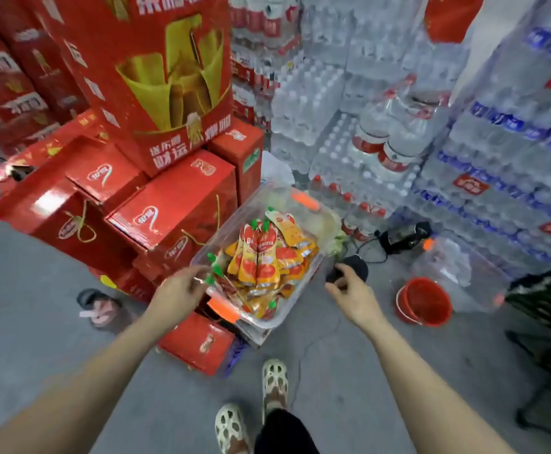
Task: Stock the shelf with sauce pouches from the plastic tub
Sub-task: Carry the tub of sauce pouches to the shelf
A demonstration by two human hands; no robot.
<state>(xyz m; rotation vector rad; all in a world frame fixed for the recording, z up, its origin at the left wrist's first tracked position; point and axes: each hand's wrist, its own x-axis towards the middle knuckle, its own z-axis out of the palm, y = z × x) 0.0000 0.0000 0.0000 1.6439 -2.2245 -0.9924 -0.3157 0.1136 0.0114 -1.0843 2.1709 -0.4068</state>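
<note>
A clear plastic tub (303, 291) with orange latches stands on low boxes in front of me. It holds several red and yellow sauce pouches (261, 257) with green caps, some propped upright. My left hand (177, 294) is at the tub's near left corner, fingers curled by the green caps there; whether it holds a pouch I cannot tell. My right hand (352, 290) hovers beside the tub's right edge, fingers loosely curled and holding nothing. No shelf shows in this view.
Red gift boxes (156, 208) are stacked left of the tub. Shrink-wrapped water bottle packs (497, 158) fill the back and right. A red bucket (424, 301), a second clear tub (457, 273), a black device with cables (401, 237) and a black rack (549, 290) stand on the grey floor at right.
</note>
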